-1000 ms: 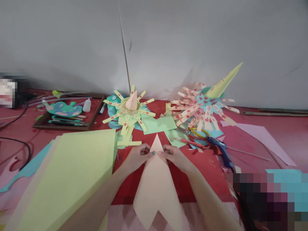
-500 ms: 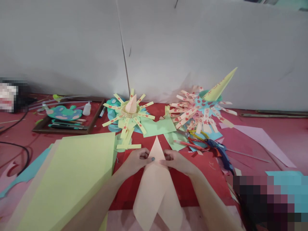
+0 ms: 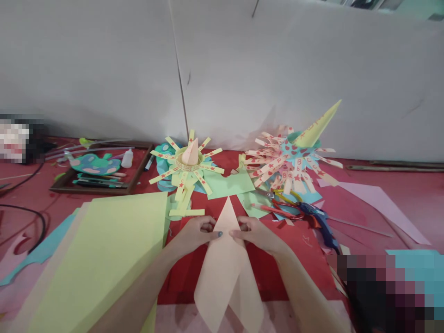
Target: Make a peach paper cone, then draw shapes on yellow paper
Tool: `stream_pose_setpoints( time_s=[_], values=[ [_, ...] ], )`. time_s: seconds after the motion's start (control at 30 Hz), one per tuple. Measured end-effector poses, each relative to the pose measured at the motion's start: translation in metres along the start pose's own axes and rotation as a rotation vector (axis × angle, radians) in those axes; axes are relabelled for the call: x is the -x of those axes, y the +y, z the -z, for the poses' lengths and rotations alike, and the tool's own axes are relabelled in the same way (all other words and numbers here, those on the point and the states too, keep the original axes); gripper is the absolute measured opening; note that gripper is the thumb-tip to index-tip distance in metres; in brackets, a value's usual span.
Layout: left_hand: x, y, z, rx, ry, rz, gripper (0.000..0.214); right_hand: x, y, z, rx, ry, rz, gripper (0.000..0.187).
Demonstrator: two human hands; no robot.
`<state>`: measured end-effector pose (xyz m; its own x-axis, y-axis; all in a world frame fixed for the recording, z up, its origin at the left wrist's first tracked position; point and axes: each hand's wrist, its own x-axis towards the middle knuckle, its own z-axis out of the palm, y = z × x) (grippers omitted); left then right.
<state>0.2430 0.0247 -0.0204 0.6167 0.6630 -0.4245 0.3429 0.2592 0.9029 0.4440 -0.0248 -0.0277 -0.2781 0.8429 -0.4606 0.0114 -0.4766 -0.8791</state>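
A pale peach sheet of paper is rolled into a cone, its point facing away from me and its two loose corners hanging toward me. My left hand pinches the cone's left side near the tip, thumb on top. On the opposite side my right hand grips it the same way, fingers tucked beneath. Under the cone lies a red sheet. Beyond it stands a yellow paper ring with strips and a small cone. A blue paper ring with lettered strips and a tall yellow cone is farther right.
Yellow sheets are stacked on the left. Behind them a brown tray holds cutters and a small white bottle. A blue glue gun and scissors lie to the right among paper scraps. A grey wall closes off the back.
Both thumbs have shifted slightly on the cone, the left one sliding back toward its edge. The overlapping paper has turned a little, and the whole view has tilted slightly.
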Motion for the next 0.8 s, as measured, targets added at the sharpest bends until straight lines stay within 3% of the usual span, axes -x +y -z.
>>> stream_pose_setpoints(
  time_s=[0.1, 0.3, 0.8],
  values=[
    [0.0, 0.001, 0.0, 0.001, -0.037, -0.001, 0.018, 0.0, 0.0, 0.0, -0.022, 0.017, 0.003, 0.042],
    [0.003, -0.001, 0.0, 0.004, 0.047, 0.034, 0.018, 0.007, 0.005, -0.005, -0.076, -0.016, 0.016, 0.04],
    [0.014, -0.001, -0.002, 0.041, 0.055, 0.063, 0.027, 0.015, 0.011, -0.007, 0.066, 0.066, 0.066, 0.029]
  ],
)
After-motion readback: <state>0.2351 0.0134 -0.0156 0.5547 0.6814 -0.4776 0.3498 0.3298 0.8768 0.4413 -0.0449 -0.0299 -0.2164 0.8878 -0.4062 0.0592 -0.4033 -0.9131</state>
